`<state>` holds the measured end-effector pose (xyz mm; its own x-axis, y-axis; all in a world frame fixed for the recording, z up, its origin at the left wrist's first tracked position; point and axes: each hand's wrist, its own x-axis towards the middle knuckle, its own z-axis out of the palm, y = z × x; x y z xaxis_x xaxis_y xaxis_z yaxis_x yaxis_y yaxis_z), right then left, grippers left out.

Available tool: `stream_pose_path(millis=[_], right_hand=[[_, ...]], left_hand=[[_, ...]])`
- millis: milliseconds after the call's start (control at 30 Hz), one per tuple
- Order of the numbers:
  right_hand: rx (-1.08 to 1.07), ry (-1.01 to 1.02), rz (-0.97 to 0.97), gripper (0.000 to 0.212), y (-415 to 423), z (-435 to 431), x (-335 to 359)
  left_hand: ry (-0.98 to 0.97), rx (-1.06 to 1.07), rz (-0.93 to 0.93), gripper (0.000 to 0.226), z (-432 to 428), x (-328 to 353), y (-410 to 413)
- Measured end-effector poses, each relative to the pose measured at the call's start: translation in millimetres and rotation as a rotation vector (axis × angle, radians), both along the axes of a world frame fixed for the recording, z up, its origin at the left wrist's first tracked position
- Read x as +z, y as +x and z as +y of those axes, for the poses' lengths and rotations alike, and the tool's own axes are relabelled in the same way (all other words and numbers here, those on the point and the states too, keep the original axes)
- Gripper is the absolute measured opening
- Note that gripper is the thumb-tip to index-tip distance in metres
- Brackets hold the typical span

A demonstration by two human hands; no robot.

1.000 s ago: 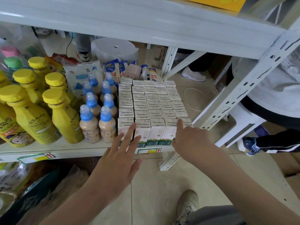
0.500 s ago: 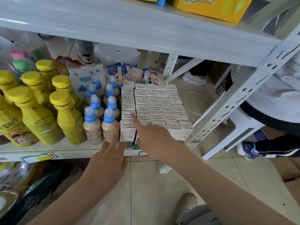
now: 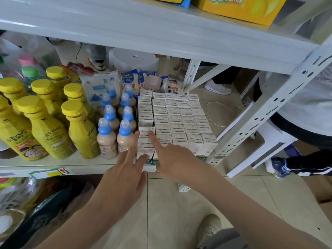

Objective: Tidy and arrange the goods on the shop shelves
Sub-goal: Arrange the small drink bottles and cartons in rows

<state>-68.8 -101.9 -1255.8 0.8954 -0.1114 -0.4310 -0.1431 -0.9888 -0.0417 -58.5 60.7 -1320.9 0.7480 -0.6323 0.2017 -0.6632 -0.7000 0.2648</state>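
Observation:
A block of small white cartons point(image 3: 177, 119) stands in tight rows on the white shelf point(image 3: 53, 165), at its right end. My left hand point(image 3: 125, 173) reaches to the block's front left corner, fingers spread, its fingertips against the left side of the front cartons. My right hand point(image 3: 172, 159) lies over the front row, its index finger stretched onto the top of a carton point(image 3: 146, 131) in the left column. Neither hand holds anything. Beige bottles with blue caps point(image 3: 115, 126) stand just left of the cartons, close to my left fingers.
Yellow bottles point(image 3: 46, 123) fill the shelf's left part, with blue and white bags point(image 3: 100, 87) behind. A higher shelf point(image 3: 161, 27) carries a yellow box point(image 3: 239, 8). A perforated upright point(image 3: 265, 112) bounds the cartons on the right. Another person's legs point(image 3: 305, 164) and a white stool point(image 3: 267, 141) are beyond it.
My right hand has slid from the block's right front corner to its left column, index finger extended. My left hand has moved up to the block's front left corner.

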Motion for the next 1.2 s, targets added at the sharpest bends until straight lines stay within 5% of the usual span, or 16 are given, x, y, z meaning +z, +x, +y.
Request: stream_pose_path(millis=[1200], right_hand=[[-0.179,-0.044,0.054,0.096,-1.7,-26.3,3.9]], left_hand=[[0.033,-0.030,-0.014,0.030,-5.9,-6.6,-4.2]])
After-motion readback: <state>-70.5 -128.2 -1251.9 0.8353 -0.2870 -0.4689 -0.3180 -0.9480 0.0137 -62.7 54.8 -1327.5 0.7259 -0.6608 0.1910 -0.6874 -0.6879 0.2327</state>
